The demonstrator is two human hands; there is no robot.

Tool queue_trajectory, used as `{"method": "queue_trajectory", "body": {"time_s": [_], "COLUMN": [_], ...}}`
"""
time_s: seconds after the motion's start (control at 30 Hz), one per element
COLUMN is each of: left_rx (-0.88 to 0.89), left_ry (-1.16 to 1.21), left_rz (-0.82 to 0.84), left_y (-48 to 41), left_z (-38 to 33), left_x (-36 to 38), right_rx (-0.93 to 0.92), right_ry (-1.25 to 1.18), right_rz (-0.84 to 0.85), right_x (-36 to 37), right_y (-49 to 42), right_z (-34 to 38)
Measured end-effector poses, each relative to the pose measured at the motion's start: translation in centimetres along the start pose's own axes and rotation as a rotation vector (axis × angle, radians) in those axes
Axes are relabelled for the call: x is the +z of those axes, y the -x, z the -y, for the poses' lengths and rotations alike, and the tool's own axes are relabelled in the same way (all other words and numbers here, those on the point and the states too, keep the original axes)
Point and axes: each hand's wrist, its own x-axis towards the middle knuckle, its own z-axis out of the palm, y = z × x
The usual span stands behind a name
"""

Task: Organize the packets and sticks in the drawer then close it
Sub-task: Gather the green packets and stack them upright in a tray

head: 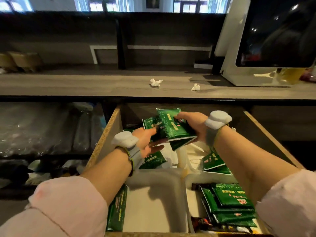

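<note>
The wooden drawer point(109, 134) stands pulled open under the counter. Above its back half my right hand point(193, 124) grips a stack of green packets point(172, 127), held up and tilted. My left hand point(147, 141) touches the stack's left lower side, its fingers spread under and beside the packets. More green packets lie loose below my hands point(152, 159) and at the right point(214, 162). A white tray point(153, 178) sits at the drawer's front with nothing in it. A second white tray point(191, 182) to its right holds a pile of green packets point(230, 204) and dark sticks point(201, 221).
One green packet point(118, 211) stands wedged between the left tray and the drawer wall. White paper point(191, 156) lies in the drawer's middle. Two crumpled tissues point(155, 82) point(195, 87) rest on the grey counter point(85, 84), and a white monitor point(273, 40) stands at the right.
</note>
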Motion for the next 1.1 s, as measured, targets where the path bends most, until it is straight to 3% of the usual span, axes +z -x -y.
{"method": "queue_trajectory", "body": {"time_s": [0.07,0.13,0.3,0.4,0.6,0.67,0.8,0.87,0.93,1.0,1.1], "left_rx": [0.077,0.11,0.149,0.113,-0.037,-0.094,-0.103,-0.108,-0.131,-0.022,0.371], "left_ry": [-0.045,-0.066,-0.216,-0.291,0.193,0.154,0.116,0.031,-0.071,-0.225,-0.405], "left_rz": [-0.029,-0.05,-0.133,-0.078,-0.003,0.005,-0.133,-0.131,-0.146,-0.195,-0.252], "left_y": [-0.1,-0.1,-0.4,-0.6,0.0,0.1,-0.3,-0.3,-0.1,-0.5,-1.0], "left_z": [0.2,0.2,-0.8,-0.9,-0.4,0.3,1.7,1.8,1.5,1.3,0.1], "left_x": [-0.3,-0.7,-3.3,-4.2,-1.9,-0.9,0.0,0.0,-0.2,-1.0,-2.7], "right_rx": [0.009,-0.049,-0.141,-0.202,-0.178,-0.162,-0.15,-0.211,-0.279,-0.291,-0.333], "right_ry": [-0.109,-0.09,-0.148,-0.102,-0.041,-0.22,-0.637,-0.563,-0.417,-0.324,-0.074], "right_rz": [0.116,0.093,-0.248,-0.445,-0.294,-0.216,-0.049,0.02,-0.052,-0.169,-0.23], "right_x": [0.7,0.9,-1.8,-3.7,0.0,2.6,5.9,6.3,6.5,6.3,5.4], "right_y": [0.0,-0.3,-0.3,-0.9,-1.6,-1.6,-1.1,-0.4,-0.5,-0.9,-1.1], "right_z": [-1.2,-2.2,-2.5,-2.4,-3.5,-4.0,-4.2,-4.4,-4.6,-4.6,-4.1]}}
